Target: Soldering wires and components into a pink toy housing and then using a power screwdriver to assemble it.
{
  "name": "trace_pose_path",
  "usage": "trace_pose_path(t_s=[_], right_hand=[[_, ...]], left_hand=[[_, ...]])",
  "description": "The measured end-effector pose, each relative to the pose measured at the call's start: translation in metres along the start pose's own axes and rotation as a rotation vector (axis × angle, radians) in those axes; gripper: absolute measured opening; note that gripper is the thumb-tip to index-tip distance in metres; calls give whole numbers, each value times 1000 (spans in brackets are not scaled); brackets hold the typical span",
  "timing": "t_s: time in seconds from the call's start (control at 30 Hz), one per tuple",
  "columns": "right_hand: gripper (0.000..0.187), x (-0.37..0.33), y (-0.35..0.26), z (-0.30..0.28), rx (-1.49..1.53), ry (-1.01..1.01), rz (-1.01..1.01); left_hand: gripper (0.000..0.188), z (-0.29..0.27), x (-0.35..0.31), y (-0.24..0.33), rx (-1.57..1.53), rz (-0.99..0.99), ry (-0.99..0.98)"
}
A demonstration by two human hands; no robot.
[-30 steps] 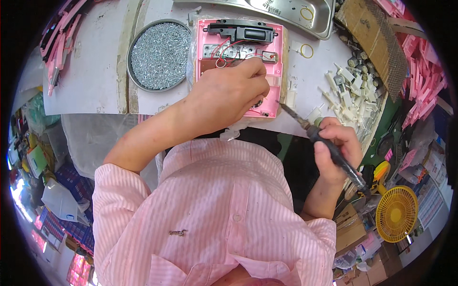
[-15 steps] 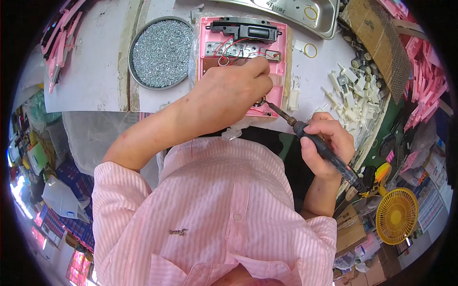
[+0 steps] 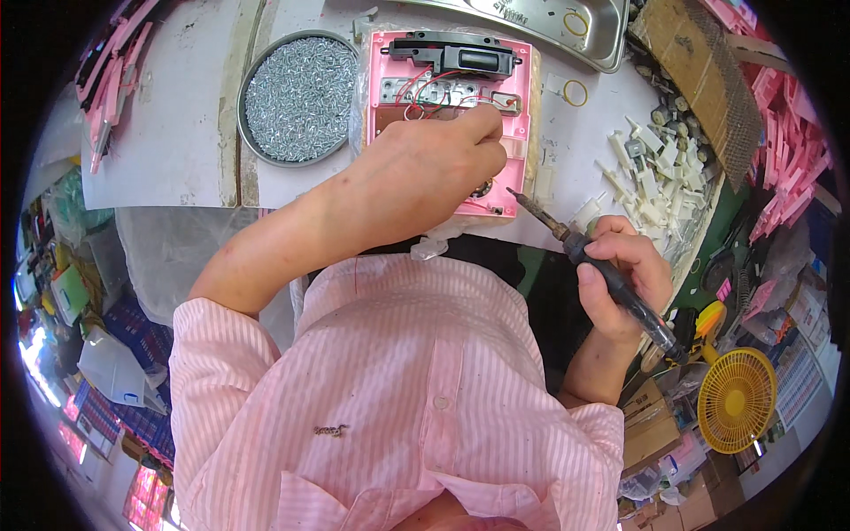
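Observation:
A pink plastic casing (image 3: pixel 520 133) lies face down or open on the table, with a black speaker-like module (image 3: pixel 453 57), a metal strip (image 3: pixel 434 91) and thin red and green wires (image 3: pixel 414 111) inside it. Over its lower half my left hand (image 3: pixel 434 168) reaches in, fingers bent and closed; whatever they pinch is hidden beneath them. A small round metallic part (image 3: pixel 482 189) peeks out just below those fingers. My right hand (image 3: pixel 627 274) grips a soldering iron (image 3: pixel 611 281) by its dark handle. Its tip points at the casing's lower right corner, apart from it.
A round metal tray (image 3: pixel 244 133) full of small screws stands left of the casing. White plastic parts (image 3: pixel 660 168) are heaped on the right beside a cardboard piece (image 3: pixel 699 80). A steel tray (image 3: pixel 611 53) sits at the back. A yellow fan (image 3: pixel 737 400) is at lower right.
My right hand has drawn the soldering iron back to the right, so its tip has left the round part. My left hand stays nearly in place over the casing.

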State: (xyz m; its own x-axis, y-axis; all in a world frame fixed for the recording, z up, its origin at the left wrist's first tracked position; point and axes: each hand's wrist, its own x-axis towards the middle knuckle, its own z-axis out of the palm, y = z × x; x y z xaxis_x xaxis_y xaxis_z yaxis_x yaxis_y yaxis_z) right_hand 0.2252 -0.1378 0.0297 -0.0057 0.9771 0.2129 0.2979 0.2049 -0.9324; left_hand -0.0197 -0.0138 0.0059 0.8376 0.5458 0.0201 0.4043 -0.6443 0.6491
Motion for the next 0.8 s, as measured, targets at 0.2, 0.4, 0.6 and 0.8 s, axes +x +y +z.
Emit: trace_pose_path(t_s=[0.2, 0.4, 0.6, 0.8], right_hand=[[21, 1, -1, -2, -1, 11, -26], [21, 1, -3, 2, -5, -18, 4], [23, 3, -3, 5, -15, -75, 15], [24, 9, 1, 9, -29, -94, -37]], left_hand=[[18, -8, 4, -1, 100, 111, -78], [13, -16, 13, 3, 220, 223, -147], [11, -16, 17, 2, 267, 328, -166], [13, -16, 18, 2, 323, 374, -178]])
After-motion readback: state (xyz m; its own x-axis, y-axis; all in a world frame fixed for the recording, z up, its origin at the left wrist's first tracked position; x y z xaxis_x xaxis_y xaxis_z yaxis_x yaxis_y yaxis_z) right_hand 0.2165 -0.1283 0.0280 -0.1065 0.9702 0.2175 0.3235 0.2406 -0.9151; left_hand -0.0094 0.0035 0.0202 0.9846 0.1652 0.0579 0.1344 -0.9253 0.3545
